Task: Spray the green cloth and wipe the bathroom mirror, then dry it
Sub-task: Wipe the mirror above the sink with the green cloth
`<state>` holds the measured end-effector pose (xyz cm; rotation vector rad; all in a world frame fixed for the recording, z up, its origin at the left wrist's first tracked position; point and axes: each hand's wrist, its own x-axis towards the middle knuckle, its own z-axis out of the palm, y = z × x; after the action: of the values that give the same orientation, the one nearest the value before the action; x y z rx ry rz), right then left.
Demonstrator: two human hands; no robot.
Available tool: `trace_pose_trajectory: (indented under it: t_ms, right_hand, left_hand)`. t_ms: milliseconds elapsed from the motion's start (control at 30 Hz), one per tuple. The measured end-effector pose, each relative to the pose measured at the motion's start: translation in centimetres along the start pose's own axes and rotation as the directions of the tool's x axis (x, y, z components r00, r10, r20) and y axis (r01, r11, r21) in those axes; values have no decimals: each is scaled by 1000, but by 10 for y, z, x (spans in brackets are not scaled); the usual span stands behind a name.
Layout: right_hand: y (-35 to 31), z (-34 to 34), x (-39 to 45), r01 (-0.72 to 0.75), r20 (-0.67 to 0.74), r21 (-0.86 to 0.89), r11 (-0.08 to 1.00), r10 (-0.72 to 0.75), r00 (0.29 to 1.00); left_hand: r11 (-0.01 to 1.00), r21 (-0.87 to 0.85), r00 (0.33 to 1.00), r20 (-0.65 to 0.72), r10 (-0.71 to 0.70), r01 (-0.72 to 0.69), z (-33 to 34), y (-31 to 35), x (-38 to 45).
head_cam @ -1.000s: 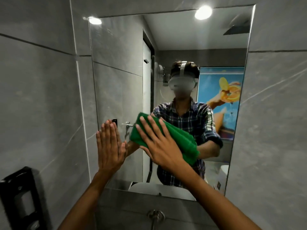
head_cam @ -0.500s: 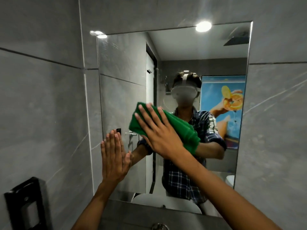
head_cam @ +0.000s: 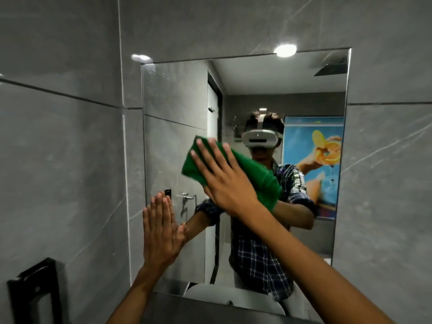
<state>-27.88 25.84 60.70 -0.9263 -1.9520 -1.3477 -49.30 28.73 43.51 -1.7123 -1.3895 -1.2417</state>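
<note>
The bathroom mirror is a tall frameless rectangle set in the grey tiled wall. A folded green cloth lies flat against the glass near the mirror's middle. My right hand presses on the cloth with fingers spread and pointing up-left. My left hand rests flat on the mirror's lower left edge, fingers together and pointing up, holding nothing. The glass reflects a person in a plaid shirt and headset.
Grey tiled walls flank the mirror on both sides. A black wall fixture hangs at the lower left. A white basin shows reflected at the mirror's bottom edge, above a grey ledge.
My right hand has slid the green cloth upward on the glass, from chest height of the reflection to near its head. My left hand stays flat at the lower left.
</note>
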Motion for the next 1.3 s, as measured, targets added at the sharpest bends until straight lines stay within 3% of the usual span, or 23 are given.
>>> trace_pose_trajectory:
  t_ms: [33, 100, 200, 267, 300, 333, 400, 467, 533, 600, 633, 700, 767, 800, 833, 867, 933, 1000, 1067, 1100, 1167, 1233, 1300]
  right_hand:
    - [3, 3, -20, -29, 0, -6, 1000, 29, 1000]
    - [27, -1, -45, -276, -62, -12, 961, 275, 960]
    - [72, -24, -22, -668, -182, -1, 744, 656, 732]
    - [82, -40, 17, -757, -224, 80, 649, 751, 621]
    - [79, -43, 36, -757, -228, 102, 645, 756, 613]
    - [73, -42, 50, -731, -225, 107, 674, 732, 643]
    - [60, -36, 61, -582, -195, 69, 811, 583, 789]
    - [54, -29, 45, -303, -139, -13, 953, 299, 944]
    - [58, -23, 11, -112, -79, -73, 991, 107, 991]
    - [69, -21, -22, -222, -90, -99, 970, 213, 973]
    - [77, -23, -28, -366, -125, -89, 926, 354, 927]
    - [88, -33, -11, -664, -186, -23, 747, 649, 737]
    - [91, -50, 35, -812, -230, 94, 577, 806, 546]
    - [90, -55, 61, -825, -238, 142, 547, 828, 508]
    - [88, -58, 82, -813, -240, 166, 559, 822, 516]
    - [82, -57, 98, -773, -234, 164, 613, 785, 573]
    - [61, -43, 109, -575, -197, 100, 812, 582, 789]
    - [36, -28, 91, -234, -105, 29, 972, 236, 966]
    - [31, -19, 58, -43, -28, 0, 999, 43, 999]
    - [35, -16, 41, -90, -18, 1, 996, 90, 996]
    - [50, -20, 27, -365, -82, -1, 931, 363, 928]
    - [59, -28, 47, -642, -192, 59, 764, 640, 744]
    - [54, -40, 87, -735, -233, 163, 658, 749, 620]
  left_hand:
    - [1000, -6, 1000, 11, -4, 4, 0, 0, 0]
    - [999, -24, 999, 27, -23, 24, 0, 1, 3]
    - [999, -20, 999, 30, -27, 28, -7, 6, 5]
    - [1000, -16, 999, 39, -16, 16, -13, 9, 7]
    - [1000, -17, 999, 32, -17, 18, -15, 10, 10]
    - [1000, -18, 1000, 19, -24, 24, -17, 10, 15]
    - [999, -30, 999, -2, -45, 45, -21, 16, 32]
    - [998, -38, 999, 2, -40, 40, -27, 19, 48]
    - [1000, -19, 1000, 1, -18, 18, -32, 16, 58]
    - [1000, -4, 1000, 3, 15, -15, -36, 11, 66]
    - [999, 5, 1000, 2, 31, -31, -38, 10, 72]
    - [999, 12, 999, -16, 35, -34, -40, 9, 82]
    - [999, 19, 999, -19, 26, -26, -40, 10, 86]
    - [999, 29, 999, -24, 26, -25, -39, 10, 86]
    - [999, 41, 999, -31, 28, -27, -38, 10, 85]
    - [998, 50, 999, -33, 32, -31, -37, 8, 86]
    - [998, 53, 998, -41, 37, -34, -35, 6, 86]
    - [997, 63, 998, -47, 42, -39, -33, 5, 84]
    - [997, 61, 997, -65, 47, -43, -33, 4, 85]
    - [997, 56, 996, -72, 52, -48, -32, 3, 84]
    - [997, 48, 994, -86, 65, -61, -30, 2, 84]
    - [997, 42, 993, -104, 64, -60, -29, 3, 86]
    - [997, 49, 994, -95, 62, -57, -31, 5, 86]
